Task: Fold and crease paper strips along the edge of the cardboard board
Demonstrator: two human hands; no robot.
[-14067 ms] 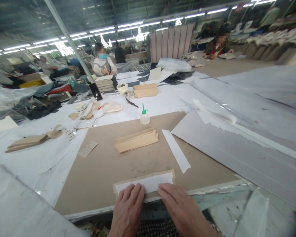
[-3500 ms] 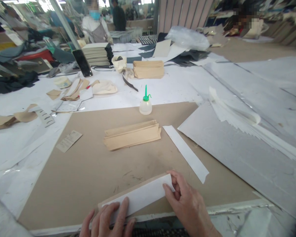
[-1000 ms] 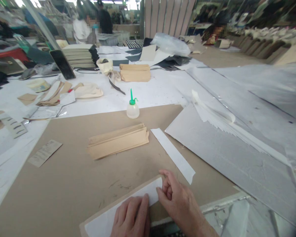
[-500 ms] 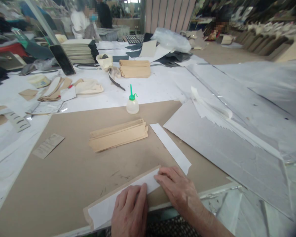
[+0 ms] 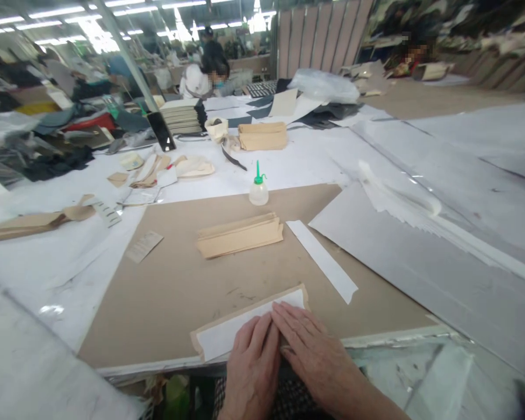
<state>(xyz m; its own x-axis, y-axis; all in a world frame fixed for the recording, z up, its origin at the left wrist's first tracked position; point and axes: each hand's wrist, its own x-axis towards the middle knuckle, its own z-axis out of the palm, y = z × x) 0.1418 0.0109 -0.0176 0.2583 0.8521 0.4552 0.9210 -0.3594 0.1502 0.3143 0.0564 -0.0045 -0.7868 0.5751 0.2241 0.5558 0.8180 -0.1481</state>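
Note:
A white paper strip (image 5: 219, 338) lies on a slightly larger tan strip (image 5: 305, 291), whose border shows along the far side and both ends. My left hand (image 5: 254, 357) rests on the middle of the white strip, fingers stretched out flat. Close against it, my right hand (image 5: 310, 349) also lies flat, its fingertips on the strip and touching the left fingers. Both hands cover part of the strip's near edge. Beyond them is a small stack of tan strips (image 5: 240, 238). Another white strip (image 5: 322, 261) lies diagonally to the right.
A brown board (image 5: 157, 315) covers the work area, with a label (image 5: 144, 247) at its left. A clear bottle with a green spout (image 5: 258, 192) stands at the back. Grey sheets (image 5: 385, 251) overlap the right side. Farther back are a phone (image 5: 161, 131) and a person (image 5: 196, 81).
My right hand has come from the strip's right end to beside my left hand, its fingers now straighter and flatter. The view has tilted up and turned left.

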